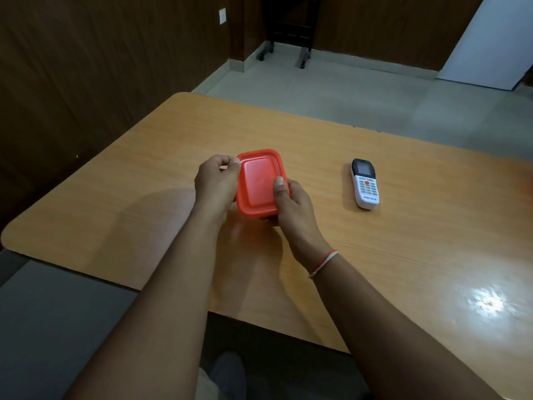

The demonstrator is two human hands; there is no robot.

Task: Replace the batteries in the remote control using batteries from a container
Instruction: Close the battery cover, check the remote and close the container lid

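A small container with an orange-red lid [258,183] is held just above the wooden table [403,255], its lid on. My left hand [216,183] grips its left side, fingertips pinching the lid's far left corner. My right hand [291,206] holds the near right side, thumb pressed on the lid's top. The container's contents are hidden. A white remote control [364,183] with a dark screen and an orange button lies face up on the table, to the right of the container and apart from both hands.
The table's rounded left edge and near edge are close to my forearms. Beyond the table lies grey floor, with dark wood wall panels, a wheeled stand [285,30] at the back and a white panel [490,39] at the far right.
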